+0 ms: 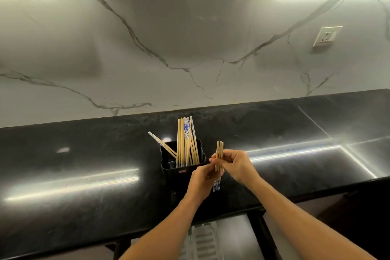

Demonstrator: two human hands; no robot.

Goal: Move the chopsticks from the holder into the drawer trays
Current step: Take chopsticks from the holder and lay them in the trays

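At a black counter (84,167), I hold a small bundle (219,152) of chopsticks in both hands, just in front of and to the right of the holder (166,160). My right hand (235,163) pinches the bundle near its middle, fingers curled in around the sticks. My left hand (201,182) grips it lower down, fingers closed round the shafts. The bundle stands nearly upright, with three plain tan ends showing above my fingers and blue-and-white patterned ends poking out below my left hand. How many sticks it contains I cannot tell.

The holder, a dark square tub, stands on the counter near its front edge. More chopsticks (185,141) rise from it, most tan, some with blue-and-white tops. They are bunched upright toward its back and right side. One patterned stick (161,143) leans out over its left rim.

Below the counter's edge, between my forearms, the drawer (236,236) is open. A pale ribbed tray (203,243) is visible inside, though my left arm hides part of it.

Behind the counter rises a white marble wall (147,27) with grey veins. A socket (326,36) is set into it at the right.
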